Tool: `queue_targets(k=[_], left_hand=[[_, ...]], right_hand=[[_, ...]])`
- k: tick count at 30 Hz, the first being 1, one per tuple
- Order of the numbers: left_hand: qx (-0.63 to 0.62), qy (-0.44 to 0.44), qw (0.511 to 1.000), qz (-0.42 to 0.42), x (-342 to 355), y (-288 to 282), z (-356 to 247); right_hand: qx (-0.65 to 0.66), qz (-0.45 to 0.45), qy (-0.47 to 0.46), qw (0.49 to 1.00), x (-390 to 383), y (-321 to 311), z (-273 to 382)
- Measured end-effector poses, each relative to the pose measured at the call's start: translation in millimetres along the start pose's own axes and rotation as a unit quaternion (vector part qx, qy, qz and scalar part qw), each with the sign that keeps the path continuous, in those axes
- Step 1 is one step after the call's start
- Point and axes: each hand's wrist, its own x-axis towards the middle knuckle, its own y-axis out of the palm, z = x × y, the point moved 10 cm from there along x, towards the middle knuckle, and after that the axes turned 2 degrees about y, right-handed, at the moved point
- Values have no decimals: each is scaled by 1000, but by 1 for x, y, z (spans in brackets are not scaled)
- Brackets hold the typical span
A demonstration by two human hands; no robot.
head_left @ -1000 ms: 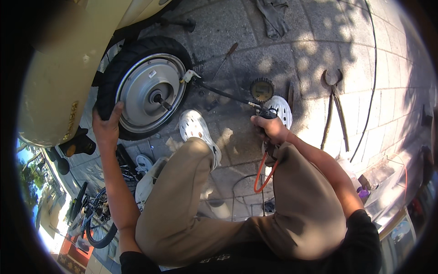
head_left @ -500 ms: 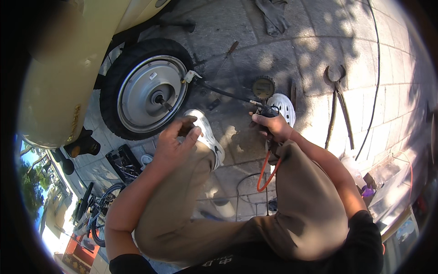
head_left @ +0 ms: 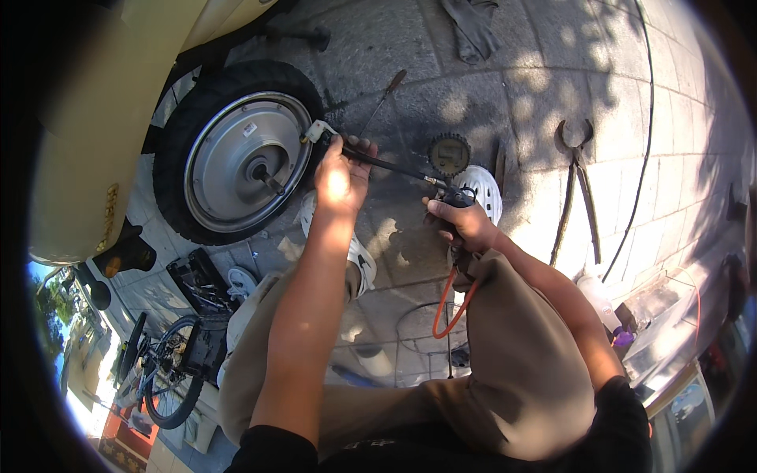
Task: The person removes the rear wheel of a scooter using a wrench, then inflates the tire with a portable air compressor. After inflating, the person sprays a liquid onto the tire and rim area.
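A wheel [head_left: 225, 158] with a black tire and a silver hub lies tilted at the left, attached to a cream scooter body [head_left: 98, 118]. A white and silver air chuck [head_left: 318, 131] sits at the rim's right side. Its black hose [head_left: 390, 165] leads right to a tire inflator [head_left: 460, 195] with a round, toothed-edge gauge [head_left: 449, 154]. My left hand [head_left: 344, 177] is closed round the hose end just beside the chuck, thumb on top. My right hand [head_left: 465, 225] grips the inflator's handle, resting over my right knee. An orange hose [head_left: 453, 319] loops below it.
Long-handled pincers [head_left: 576, 181] lie on the paving at the right, beside a black cable [head_left: 650, 118]. A screwdriver [head_left: 386, 98] and a grey cloth [head_left: 475, 31] lie farther off. A black tool case [head_left: 201, 280] and a bicycle [head_left: 169, 374] are at lower left.
My left hand has moved up and away from me, from above my left shoe to the hose end at the chuck, and closed there. My right hand stays on the inflator.
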Motion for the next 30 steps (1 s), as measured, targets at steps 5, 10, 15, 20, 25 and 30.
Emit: queue_targets(k=[5, 10, 15, 20, 25, 30], left_hand=[[-27, 2, 999, -40, 22, -21, -10], [57, 40, 995, -73, 14, -11, -14], [-6, 60, 994, -94, 8, -5, -16], [33, 27, 994, -105, 14, -6, -17], [146, 41, 982, -109, 17, 27, -20], [261, 95, 957, 83, 14, 102, -21]], right_hand=[[6, -4, 0, 1000, 2, 2, 2], [9, -20, -3, 1000, 0, -1, 1], [-12, -5, -7, 1000, 0, 7, -1], [-29, 19, 1, 999, -2, 9, 2], [-12, -15, -3, 1000, -4, 2, 5], [-11, -53, -40, 998, -19, -4, 21]])
